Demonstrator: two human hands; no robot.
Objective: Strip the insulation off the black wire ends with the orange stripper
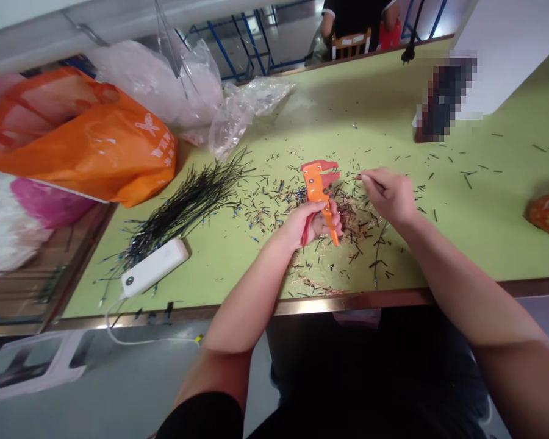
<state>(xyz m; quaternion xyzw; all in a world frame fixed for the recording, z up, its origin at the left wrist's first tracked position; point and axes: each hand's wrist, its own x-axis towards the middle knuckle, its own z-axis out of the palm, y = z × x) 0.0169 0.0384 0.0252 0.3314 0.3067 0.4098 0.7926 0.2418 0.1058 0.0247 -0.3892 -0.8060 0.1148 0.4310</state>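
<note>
Head view: the light, stiff orange wire stripper (318, 186), best held by its handles, sits above the desk (329, 116), the fingers of the left hand (302, 225) wrapped round it; the right hand (388, 196) pinches a thin short wire (358, 177), beyond them a heap of black wires (187, 201)

Green table (370, 103) — wire offcuts (256, 210), white electrical box (154, 267)

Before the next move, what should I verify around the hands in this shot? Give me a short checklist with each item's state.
1. Left hand grips the orange wire stripper: ok.
2. Right hand pinches a thin wire: ok.
3. Wire tip inside the stripper's jaws: not ok, it sits apart from them.
4. Held wire's end already bared: cannot tell, too small.
5. Black wire bundle apart from both hands: ok.
</note>
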